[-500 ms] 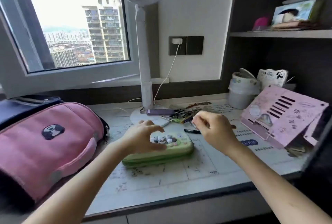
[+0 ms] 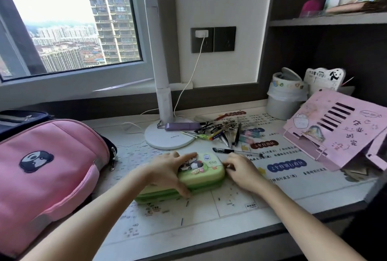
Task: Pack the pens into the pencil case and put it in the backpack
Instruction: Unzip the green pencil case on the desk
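Observation:
A green pencil case (image 2: 205,173) with cartoon stickers lies closed on the desk in front of me. My left hand (image 2: 167,170) lies flat over its left part, thumb at the front edge. My right hand (image 2: 240,171) pinches at the case's right end, apparently on the zipper pull, though that is too small to tell. A black pen (image 2: 225,150) lies just behind the case. A heap of several pens (image 2: 222,131) sits by the lamp base. The pink backpack (image 2: 46,168) with a panda patch lies on the desk's left.
A white desk lamp (image 2: 165,101) stands behind the case, with a purple bar (image 2: 181,126) on its base and a charging cable beside it. A grey bin (image 2: 285,99) and a pink slotted board (image 2: 339,128) fill the right side. The desk edge (image 2: 230,237) runs close to me.
My right hand came down from above the pens to the case's right end. My left hand spread flatter over the case. The camera moved closer.

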Demonstrator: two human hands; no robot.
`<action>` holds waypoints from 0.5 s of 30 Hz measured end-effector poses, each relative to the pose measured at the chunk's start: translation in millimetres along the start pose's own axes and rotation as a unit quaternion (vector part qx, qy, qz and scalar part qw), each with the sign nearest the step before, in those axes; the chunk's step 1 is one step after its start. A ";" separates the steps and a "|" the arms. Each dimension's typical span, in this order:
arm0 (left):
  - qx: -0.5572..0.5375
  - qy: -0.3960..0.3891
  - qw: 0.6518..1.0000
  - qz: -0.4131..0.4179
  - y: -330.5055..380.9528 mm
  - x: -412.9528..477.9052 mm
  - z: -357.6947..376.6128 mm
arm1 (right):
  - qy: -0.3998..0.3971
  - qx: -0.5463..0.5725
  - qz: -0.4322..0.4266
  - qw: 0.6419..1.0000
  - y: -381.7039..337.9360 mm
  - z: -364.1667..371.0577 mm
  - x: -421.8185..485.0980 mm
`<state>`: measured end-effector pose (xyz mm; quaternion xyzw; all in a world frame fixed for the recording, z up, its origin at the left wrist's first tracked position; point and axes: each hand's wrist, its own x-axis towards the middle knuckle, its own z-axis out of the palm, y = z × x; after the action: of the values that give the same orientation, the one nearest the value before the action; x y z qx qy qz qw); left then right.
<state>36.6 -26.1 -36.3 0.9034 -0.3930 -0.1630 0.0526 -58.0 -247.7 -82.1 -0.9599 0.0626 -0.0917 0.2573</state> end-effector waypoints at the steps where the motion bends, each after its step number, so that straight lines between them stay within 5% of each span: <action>1: 0.006 0.021 1.000 0.012 -0.8 -0.6 2.4 | 0.016 -0.005 -0.009 1.000 2.7 2.5 -0.5; 10: 0.089 0.184 0.978 -0.046 0.7 -11.3 21.3 | 0.091 -0.072 -0.043 0.992 -16.8 13.9 -50.6; 15: -0.044 0.139 0.974 -0.173 23.9 -6.8 19.1 | 0.134 0.027 -0.043 0.990 -72.8 47.4 -56.9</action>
<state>9.3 -36.9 -47.3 0.9683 -0.2121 -0.0599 0.1175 -98.4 -152.7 -93.8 -0.9335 0.0527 -0.2326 0.2679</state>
